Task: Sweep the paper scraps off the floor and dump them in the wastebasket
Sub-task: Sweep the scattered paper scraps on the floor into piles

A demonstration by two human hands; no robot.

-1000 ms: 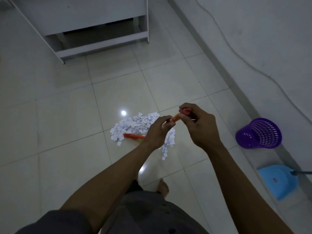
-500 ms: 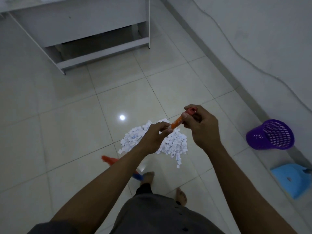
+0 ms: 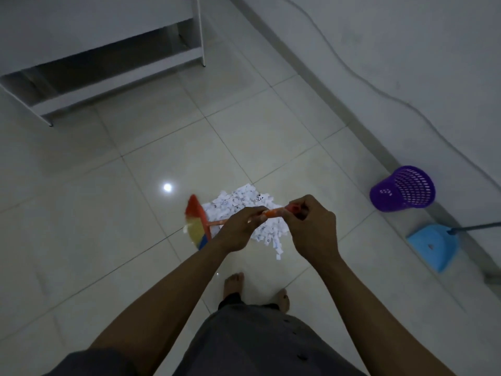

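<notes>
Sweeping stroke, viewed from above the sweeper's arms. Both hands are clamped on the orange broom handle [image 3: 273, 212]: the left hand [image 3: 240, 229] curls round it lower down and the right hand [image 3: 311, 226] grips the capped top end, the two nearly touching. The broom head [image 3: 196, 222], blurred, sits at the left edge of the paper scraps [image 3: 238, 199]. These lie heaped in one white pile on the tiled floor [image 3: 108, 213], just ahead of the bare feet [image 3: 233, 283]. The purple wastebasket [image 3: 401, 189] stands by the wall to the right, well apart from the pile. The blue dustpan [image 3: 431, 244] lies on the floor near it, its open edge turned away from the wall.

Judged step: gathering the heap. It is best done with short, low strokes drawn towards the dustpan side, bristles in contact with the tile so that light scraps do not flick outwards. A few stragglers at the near right edge of the pile call for a return pass. Wider spacing of the hands would probably give firmer control.

Writing: the scraps carry dark printed marks, too small to read; no brand or label can be made out on broom, basket or dustpan
</notes>
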